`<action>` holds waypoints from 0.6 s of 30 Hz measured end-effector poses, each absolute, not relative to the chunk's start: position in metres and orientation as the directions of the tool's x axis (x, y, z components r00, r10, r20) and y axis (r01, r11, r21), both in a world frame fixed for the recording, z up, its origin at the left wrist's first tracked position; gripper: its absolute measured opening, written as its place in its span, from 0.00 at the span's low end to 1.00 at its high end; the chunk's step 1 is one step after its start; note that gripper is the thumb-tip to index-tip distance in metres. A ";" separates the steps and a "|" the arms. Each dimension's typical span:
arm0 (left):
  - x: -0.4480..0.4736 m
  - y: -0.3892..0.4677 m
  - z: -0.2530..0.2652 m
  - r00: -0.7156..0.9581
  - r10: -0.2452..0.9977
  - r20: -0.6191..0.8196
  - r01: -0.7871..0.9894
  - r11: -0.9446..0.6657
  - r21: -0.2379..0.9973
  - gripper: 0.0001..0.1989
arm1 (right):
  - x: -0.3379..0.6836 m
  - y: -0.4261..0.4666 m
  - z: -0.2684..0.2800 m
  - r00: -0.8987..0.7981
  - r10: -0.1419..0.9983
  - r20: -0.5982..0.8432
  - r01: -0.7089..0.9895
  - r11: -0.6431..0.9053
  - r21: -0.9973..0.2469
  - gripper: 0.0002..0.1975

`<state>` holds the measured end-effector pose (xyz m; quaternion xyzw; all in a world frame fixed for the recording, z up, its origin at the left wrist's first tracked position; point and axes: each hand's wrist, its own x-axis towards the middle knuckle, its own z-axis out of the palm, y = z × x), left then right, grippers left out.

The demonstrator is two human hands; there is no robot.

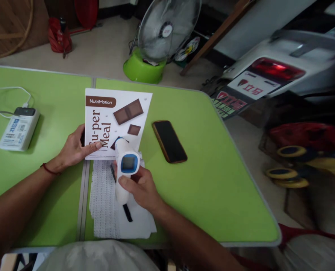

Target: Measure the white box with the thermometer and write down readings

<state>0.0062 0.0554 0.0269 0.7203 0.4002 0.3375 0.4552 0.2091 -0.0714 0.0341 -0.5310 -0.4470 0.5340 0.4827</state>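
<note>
My left hand (pixel 73 148) grips the lower left edge of a white NutriMotion box (pixel 128 101), thumb on its printed front and fingers behind. The box has brown chocolate pieces pictured on it and is held up over the table. In my right hand (pixel 140 186) is a white and blue infrared thermometer (pixel 123 194), with its small grey screen facing me. Its head end overlaps the lower part of the box; I cannot tell whether they touch. Below both lie sheets of printed paper (pixel 103 210) and a black pen (pixel 127 213), partly hidden by the thermometer.
A phone in a brown case (pixel 170 142) lies right of the box on the green table (pixel 212 180). At the left sits a white power bank (pixel 19 131) with a cable. Beyond the table are a fan (pixel 167 30) on a green stool (pixel 143 69) and a white scooter (pixel 269 71).
</note>
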 end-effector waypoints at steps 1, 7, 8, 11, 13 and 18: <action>0.005 0.056 0.025 0.436 0.890 0.134 0.260 -0.267 0.928 0.32 | 0.214 -0.069 0.035 0.009 0.992 -0.127 0.011 -0.128 -0.992 0.10; 0.000 0.068 0.014 0.393 0.860 0.325 0.168 -0.415 0.894 0.34 | 0.263 -0.059 0.044 -0.123 0.979 -0.165 0.566 -0.067 -0.822 0.12; 0.000 0.070 0.012 0.403 0.845 0.352 0.163 -0.444 0.881 0.34 | 0.271 -0.059 0.044 -0.111 0.979 -0.169 0.646 -0.058 -0.761 0.14; -0.001 0.076 0.008 0.434 0.798 0.419 0.166 -0.528 0.833 0.34 | 0.289 -0.059 0.038 -0.060 0.987 -0.150 0.832 -0.034 -0.554 0.16; -0.001 0.077 0.005 0.452 0.779 0.435 0.178 -0.556 0.812 0.32 | 0.296 -0.059 0.031 -0.019 0.994 -0.106 0.906 -0.028 -0.422 0.14; 0.002 0.078 0.000 0.471 0.770 0.430 0.141 -0.547 0.825 0.29 | 0.307 -0.059 0.016 0.029 1.000 0.009 0.969 -0.026 -0.246 0.14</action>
